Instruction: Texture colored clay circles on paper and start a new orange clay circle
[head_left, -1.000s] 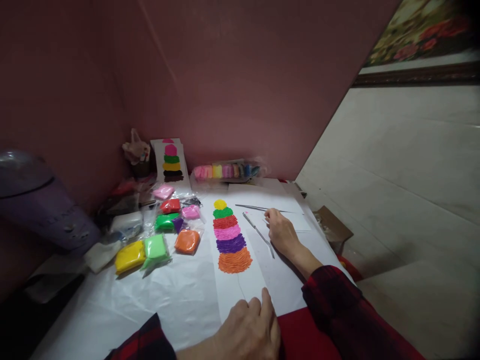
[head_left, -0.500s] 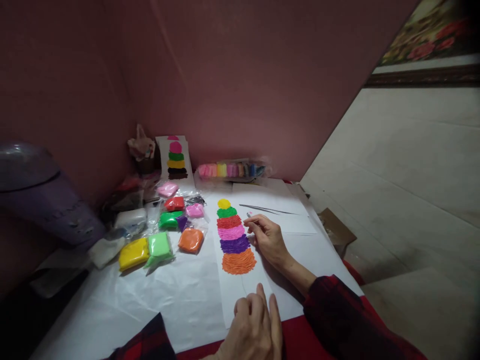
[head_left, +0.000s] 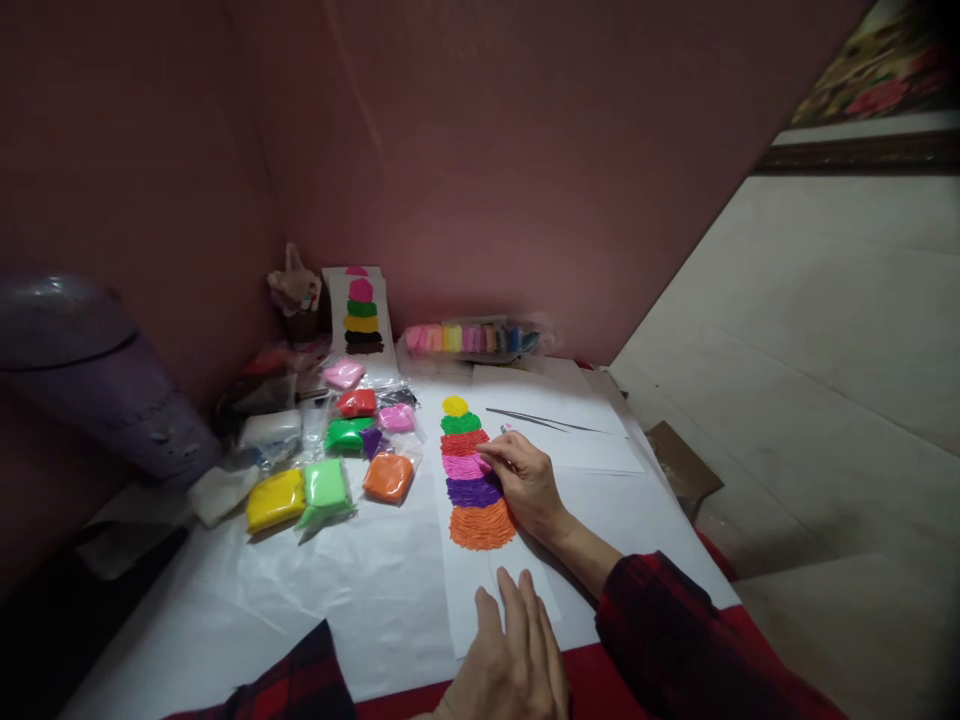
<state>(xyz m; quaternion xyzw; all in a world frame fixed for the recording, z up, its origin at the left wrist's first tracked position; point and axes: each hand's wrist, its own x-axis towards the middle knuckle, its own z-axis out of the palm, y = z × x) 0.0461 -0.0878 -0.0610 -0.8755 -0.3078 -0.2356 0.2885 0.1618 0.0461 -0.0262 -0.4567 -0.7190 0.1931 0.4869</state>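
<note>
A white sheet of paper (head_left: 466, 610) bears a stack of bright clay bands: yellow, green, red (head_left: 459, 443), pink, purple and orange (head_left: 482, 526). My right hand (head_left: 531, 487) is over the stack's right side, thumb and forefinger pinched together at the red and pink bands. Whatever sits between those fingertips is too small to make out. Below the orange band, my left hand (head_left: 517, 645) lies on the lower part of the paper with its fingers stretched out, holding nothing. A thin line on the sheet runs down from the orange band.
Bagged clay packs lie to the left, among them yellow (head_left: 275, 500), light green (head_left: 325, 490) and orange (head_left: 388, 477). Dark thin tools (head_left: 536, 420) rest on more paper at right. Behind stand a clay picture card (head_left: 362, 300) and a bag of coloured clay (head_left: 472, 338).
My right hand has moved left, from beside the stack onto its red and pink bands. My left hand's fingers have spread flatter on the paper. The view has shifted slightly.
</note>
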